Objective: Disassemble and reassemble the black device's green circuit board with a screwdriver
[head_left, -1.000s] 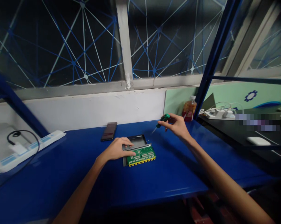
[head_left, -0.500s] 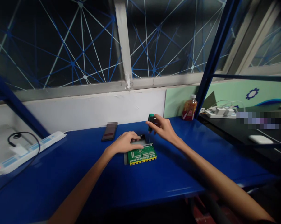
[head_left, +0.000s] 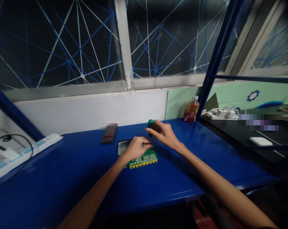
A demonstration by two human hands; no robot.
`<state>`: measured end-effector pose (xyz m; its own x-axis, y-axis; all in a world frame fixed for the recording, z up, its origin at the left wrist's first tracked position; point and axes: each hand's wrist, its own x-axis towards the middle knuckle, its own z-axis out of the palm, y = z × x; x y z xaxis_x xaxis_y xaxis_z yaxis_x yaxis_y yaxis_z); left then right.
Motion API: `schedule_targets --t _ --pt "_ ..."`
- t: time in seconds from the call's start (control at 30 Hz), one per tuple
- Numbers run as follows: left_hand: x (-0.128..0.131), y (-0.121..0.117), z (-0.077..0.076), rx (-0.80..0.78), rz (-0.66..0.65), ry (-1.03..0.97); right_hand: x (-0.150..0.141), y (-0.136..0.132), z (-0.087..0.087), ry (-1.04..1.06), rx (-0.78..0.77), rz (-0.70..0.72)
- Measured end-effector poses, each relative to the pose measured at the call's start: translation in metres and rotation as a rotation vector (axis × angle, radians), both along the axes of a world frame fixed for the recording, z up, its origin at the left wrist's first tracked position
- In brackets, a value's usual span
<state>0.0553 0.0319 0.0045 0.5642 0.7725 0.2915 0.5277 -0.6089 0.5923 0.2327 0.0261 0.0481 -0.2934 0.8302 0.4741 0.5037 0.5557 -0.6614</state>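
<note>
My right hand [head_left: 166,135] is closed around the green-and-black handle of a screwdriver [head_left: 150,128], which stands upright with its tip down at the far right part of a green circuit board [head_left: 146,158]. My left hand [head_left: 137,148] lies over the board's upper left, its fingers bent together close to the screwdriver's tip. Whatever those fingertips pinch is too small to make out. The board has rows of pale connectors and a yellow strip along its near edge. Behind my left hand, a dark-rimmed grey case [head_left: 122,148] is partly hidden.
A phone [head_left: 109,133] lies on the blue table [head_left: 177,178] at the back left. The left side holds a white power strip [head_left: 41,147] with a black cable. A drink bottle [head_left: 191,109] stands at the back right, near a black table [head_left: 249,136] with chargers.
My left hand has moved right across the board, its fingers now bent near the screwdriver's tip. The screwdriver in my right hand has come down to the board. More of the grey case shows.
</note>
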Motion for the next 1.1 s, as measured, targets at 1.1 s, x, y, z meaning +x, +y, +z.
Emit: schedule_targets --t 1.1 --pt "0.0 -0.002 -0.011 0.069 0.082 -0.037 0.002 0.002 -0.002 0.02 -0.019 0.084"
